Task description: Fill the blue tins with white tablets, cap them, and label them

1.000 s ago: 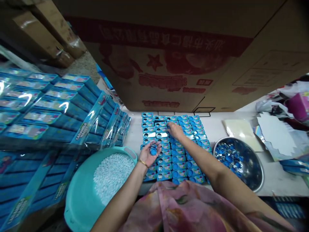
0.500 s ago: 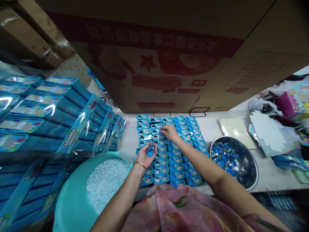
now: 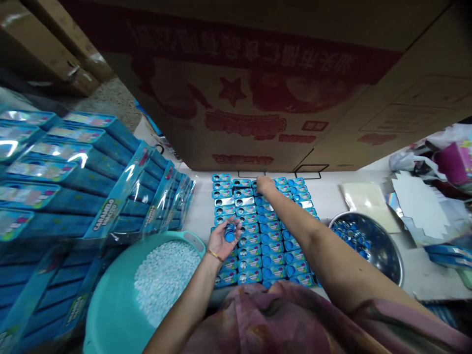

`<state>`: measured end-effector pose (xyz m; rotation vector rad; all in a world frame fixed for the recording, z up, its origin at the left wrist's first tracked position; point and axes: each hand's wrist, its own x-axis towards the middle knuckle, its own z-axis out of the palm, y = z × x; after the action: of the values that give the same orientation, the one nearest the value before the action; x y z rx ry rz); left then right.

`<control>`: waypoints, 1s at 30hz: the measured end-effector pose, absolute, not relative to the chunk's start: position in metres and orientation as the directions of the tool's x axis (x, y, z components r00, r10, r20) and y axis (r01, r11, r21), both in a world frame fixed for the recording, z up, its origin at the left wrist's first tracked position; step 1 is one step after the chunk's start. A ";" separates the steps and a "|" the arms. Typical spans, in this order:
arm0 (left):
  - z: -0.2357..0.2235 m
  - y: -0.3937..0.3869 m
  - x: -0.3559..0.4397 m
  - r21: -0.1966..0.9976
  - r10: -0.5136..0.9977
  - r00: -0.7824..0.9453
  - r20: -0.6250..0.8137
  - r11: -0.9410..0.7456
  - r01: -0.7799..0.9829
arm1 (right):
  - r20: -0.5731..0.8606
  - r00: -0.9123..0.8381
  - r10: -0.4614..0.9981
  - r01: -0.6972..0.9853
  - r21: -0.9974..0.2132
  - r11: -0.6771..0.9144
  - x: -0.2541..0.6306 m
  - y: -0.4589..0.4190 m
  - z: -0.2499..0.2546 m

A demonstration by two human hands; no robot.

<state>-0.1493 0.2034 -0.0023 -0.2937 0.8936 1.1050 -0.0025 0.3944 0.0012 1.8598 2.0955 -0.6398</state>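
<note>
Several small blue tins (image 3: 273, 236) lie in tight rows on the white table (image 3: 324, 196). My left hand (image 3: 224, 238) hovers over the left rows, palm up, fingers curled round a small stack of blue round caps (image 3: 230, 232). My right hand (image 3: 264, 185) reaches to the far row of tins, fingers bent down and pressing on a tin there; its fingertips are hidden behind the hand.
A teal basin (image 3: 121, 314) of white pellets sits at front left. A steel bowl (image 3: 383, 246) of blue caps stands right. Wrapped blue boxes (image 3: 84, 167) pile up left. A big cardboard carton (image 3: 258, 93) walls the back. Paper sheets (image 3: 420, 201) lie far right.
My right hand has moved from the third row forward to the far row of tins. My left hand stays in place holding the caps.
</note>
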 end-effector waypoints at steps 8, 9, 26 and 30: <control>-0.010 0.204 -0.152 0.315 0.750 0.230 -0.621 0.507 -0.802 | -0.208 -0.756 0.621 0.538 -0.737 0.409 -0.020 0.300 0.004; -0.009 0.203 -0.152 0.321 0.762 0.251 -0.596 0.514 -0.796 | -0.211 -0.795 0.569 0.472 -0.805 0.360 -0.021 0.295 0.002; -0.011 0.207 -0.147 0.194 0.704 0.311 -0.639 0.538 -0.820 | -0.152 -0.385 0.910 0.814 -0.520 0.257 -0.010 0.316 0.007; -0.012 0.205 -0.151 0.177 0.689 0.281 -0.668 0.514 -0.839 | -0.246 -0.199 0.949 0.953 -0.275 0.129 0.005 0.376 0.003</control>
<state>-0.1514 0.2049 -0.0116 -0.2269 0.7682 1.0355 0.0049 0.3758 0.0033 1.9807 2.3517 -0.5869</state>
